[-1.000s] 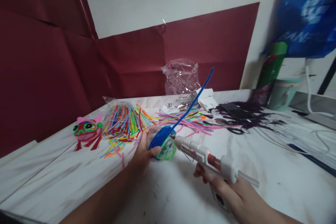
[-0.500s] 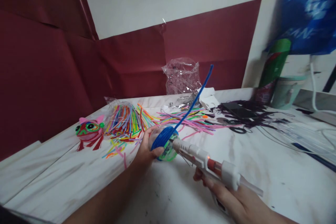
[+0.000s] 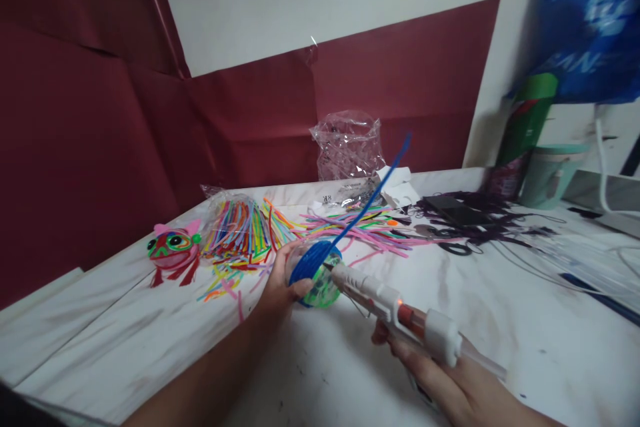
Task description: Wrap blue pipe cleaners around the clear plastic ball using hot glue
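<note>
My left hand (image 3: pixel 277 290) grips a small green ball (image 3: pixel 323 287) partly wrapped in a blue pipe cleaner (image 3: pixel 350 223), whose free end sticks up to the right. My right hand (image 3: pixel 445 380) holds a white glue gun (image 3: pixel 395 310), and its nozzle touches the blue wrapping on the ball. Both are held just above the white marbled table (image 3: pixel 500 320).
A red and green pipe-cleaner creature (image 3: pixel 173 250) sits at the left. Several coloured pipe cleaners (image 3: pixel 240 230) lie in a plastic bag and loose behind the ball. A crumpled clear bag (image 3: pixel 347 147), a black phone (image 3: pixel 457 211), purple strands, a teal cup (image 3: pixel 547 175) and cables lie farther back.
The glue gun's nozzle moved in from beside the ball to touch the blue wrapping. The ball and my left hand stayed almost in place.
</note>
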`<state>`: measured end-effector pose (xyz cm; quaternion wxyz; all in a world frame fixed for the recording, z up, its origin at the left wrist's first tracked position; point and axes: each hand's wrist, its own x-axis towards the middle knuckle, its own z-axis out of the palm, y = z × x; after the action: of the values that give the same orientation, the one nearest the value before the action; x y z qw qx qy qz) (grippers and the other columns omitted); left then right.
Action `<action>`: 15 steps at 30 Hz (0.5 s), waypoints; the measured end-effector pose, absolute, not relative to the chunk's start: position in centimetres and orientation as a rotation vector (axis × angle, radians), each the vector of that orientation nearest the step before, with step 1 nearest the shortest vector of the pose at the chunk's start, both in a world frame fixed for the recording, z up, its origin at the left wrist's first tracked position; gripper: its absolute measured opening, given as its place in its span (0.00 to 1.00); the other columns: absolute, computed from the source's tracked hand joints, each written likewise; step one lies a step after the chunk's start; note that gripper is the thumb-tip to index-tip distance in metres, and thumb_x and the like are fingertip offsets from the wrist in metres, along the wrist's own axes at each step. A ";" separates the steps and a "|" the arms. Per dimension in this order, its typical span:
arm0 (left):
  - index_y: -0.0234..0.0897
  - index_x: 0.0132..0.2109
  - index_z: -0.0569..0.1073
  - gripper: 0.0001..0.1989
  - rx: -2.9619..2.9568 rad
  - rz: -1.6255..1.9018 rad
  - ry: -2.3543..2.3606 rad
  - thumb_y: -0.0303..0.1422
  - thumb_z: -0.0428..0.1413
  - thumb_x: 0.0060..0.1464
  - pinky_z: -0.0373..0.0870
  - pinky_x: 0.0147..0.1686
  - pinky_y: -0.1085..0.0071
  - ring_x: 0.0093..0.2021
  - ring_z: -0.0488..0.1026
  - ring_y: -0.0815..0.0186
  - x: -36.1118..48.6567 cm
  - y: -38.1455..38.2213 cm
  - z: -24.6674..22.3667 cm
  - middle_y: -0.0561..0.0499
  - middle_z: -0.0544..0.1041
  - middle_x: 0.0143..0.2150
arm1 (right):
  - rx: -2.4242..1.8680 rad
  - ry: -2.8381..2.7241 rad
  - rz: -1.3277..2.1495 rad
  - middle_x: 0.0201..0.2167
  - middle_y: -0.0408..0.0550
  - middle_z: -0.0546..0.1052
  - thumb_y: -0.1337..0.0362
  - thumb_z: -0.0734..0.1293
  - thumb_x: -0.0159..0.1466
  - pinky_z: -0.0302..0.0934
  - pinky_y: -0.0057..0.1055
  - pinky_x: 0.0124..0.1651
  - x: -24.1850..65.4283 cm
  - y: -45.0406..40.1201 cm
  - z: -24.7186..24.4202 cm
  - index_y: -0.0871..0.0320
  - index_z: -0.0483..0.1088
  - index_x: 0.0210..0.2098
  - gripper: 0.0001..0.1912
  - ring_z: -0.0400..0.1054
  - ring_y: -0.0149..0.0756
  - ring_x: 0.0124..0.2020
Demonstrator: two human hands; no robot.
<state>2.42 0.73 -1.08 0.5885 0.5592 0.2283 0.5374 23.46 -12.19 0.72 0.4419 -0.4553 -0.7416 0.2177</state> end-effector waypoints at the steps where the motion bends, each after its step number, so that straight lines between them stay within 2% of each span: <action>1: 0.42 0.54 0.63 0.37 1.297 1.255 0.535 0.37 0.67 0.34 0.67 0.47 0.62 0.52 0.70 0.52 2.4 0.7 -1.1 0.45 0.72 0.53 | -1.123 -1.844 0.539 0.31 0.50 0.78 0.59 0.55 0.66 0.69 0.25 0.32 23.4 -12.2 0.8 0.57 0.69 0.35 0.14 0.73 0.36 0.32; 4: 0.41 0.53 0.64 0.37 1.295 1.263 0.524 0.36 0.68 0.34 0.67 0.48 0.61 0.52 0.70 0.51 2.4 0.7 -1.2 0.44 0.72 0.53 | -1.118 -1.832 0.515 0.31 0.50 0.78 0.60 0.55 0.66 0.69 0.25 0.33 23.3 -12.1 1.0 0.57 0.69 0.34 0.14 0.73 0.36 0.32; 8: 0.40 0.54 0.64 0.37 1.329 1.258 0.518 0.35 0.67 0.35 0.67 0.48 0.61 0.53 0.69 0.50 2.3 0.9 -1.3 0.43 0.71 0.55 | -1.137 -1.780 0.464 0.26 0.48 0.77 0.59 0.55 0.64 0.69 0.25 0.32 23.3 -11.9 1.1 0.57 0.70 0.31 0.15 0.73 0.35 0.28; 15: 0.42 0.53 0.65 0.36 1.333 1.260 0.510 0.36 0.67 0.34 0.67 0.47 0.61 0.53 0.69 0.51 2.3 1.0 -1.2 0.45 0.72 0.54 | -1.160 -1.804 0.451 0.26 0.46 0.77 0.59 0.56 0.65 0.68 0.24 0.32 23.4 -11.8 1.0 0.57 0.71 0.32 0.14 0.71 0.34 0.27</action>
<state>2.26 0.95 -1.19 0.5802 0.5701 0.2184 0.5392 23.38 -11.84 0.97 0.4572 -0.4706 -0.7321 0.1829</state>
